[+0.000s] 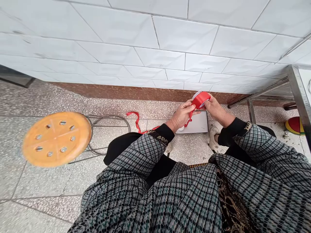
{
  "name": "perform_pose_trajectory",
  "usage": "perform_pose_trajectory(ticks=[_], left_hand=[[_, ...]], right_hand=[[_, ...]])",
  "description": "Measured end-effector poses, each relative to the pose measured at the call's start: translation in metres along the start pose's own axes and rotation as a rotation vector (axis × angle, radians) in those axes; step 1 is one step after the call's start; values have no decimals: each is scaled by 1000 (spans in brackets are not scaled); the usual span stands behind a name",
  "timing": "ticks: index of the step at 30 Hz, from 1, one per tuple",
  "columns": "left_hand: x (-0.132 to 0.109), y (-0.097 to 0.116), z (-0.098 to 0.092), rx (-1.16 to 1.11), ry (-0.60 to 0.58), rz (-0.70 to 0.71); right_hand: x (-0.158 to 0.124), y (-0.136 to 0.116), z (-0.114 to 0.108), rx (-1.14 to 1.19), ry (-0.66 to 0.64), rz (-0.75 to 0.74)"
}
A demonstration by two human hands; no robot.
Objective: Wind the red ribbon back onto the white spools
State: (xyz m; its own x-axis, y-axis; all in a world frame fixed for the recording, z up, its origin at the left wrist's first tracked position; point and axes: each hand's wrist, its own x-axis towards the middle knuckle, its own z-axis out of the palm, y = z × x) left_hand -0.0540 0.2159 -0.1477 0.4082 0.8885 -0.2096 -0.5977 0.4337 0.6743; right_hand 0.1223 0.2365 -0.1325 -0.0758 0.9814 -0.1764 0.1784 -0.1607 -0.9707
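Observation:
A roll of red ribbon (202,99) with a white spool rim is held up in front of me between both hands. My right hand (213,106) grips the spool from its right side, thumb at the core. My left hand (182,116) is closed on the ribbon's loose end at the left of the roll, its fingers pinched together. Below the left hand dangles a knotted or twisted piece of red ribbon (188,121). Another loose red ribbon strip (137,121) curls to the left, beyond my left sleeve, which hides part of it.
On the floor below my hands lies a shallow white tray or box lid (198,124). An orange round stool (57,139) with wire legs stands at left. A metal-framed table (297,94) and a red, yellow and green ball (293,125) are at right. The tiled wall (170,61) rises ahead.

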Motion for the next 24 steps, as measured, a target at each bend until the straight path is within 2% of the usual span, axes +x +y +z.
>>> perform_pose_trajectory(ticks=[3, 8, 12, 16, 19, 21, 24], left_hand=[[0, -1, 3, -15, 43, 25], [2, 1, -1, -78, 68, -9], [2, 8, -5, -74, 112, -44], [1, 12, -4, -37, 203, -47], [2, 9, 2, -58, 249, -16], [4, 5, 8, -77, 325, 18], [9, 0, 17, -114, 524, 53]], right_hand=[[-2, -4, 8, 100, 43, 35], [-8, -19, 18, 235, 32, 104], [-10, -28, 15, 273, -37, 193], [-9, -30, 10, 271, 10, 219], [-11, -27, 16, 273, 32, 217], [-13, -22, 24, 281, 49, 228], [-16, -12, 41, 295, 93, 251]])
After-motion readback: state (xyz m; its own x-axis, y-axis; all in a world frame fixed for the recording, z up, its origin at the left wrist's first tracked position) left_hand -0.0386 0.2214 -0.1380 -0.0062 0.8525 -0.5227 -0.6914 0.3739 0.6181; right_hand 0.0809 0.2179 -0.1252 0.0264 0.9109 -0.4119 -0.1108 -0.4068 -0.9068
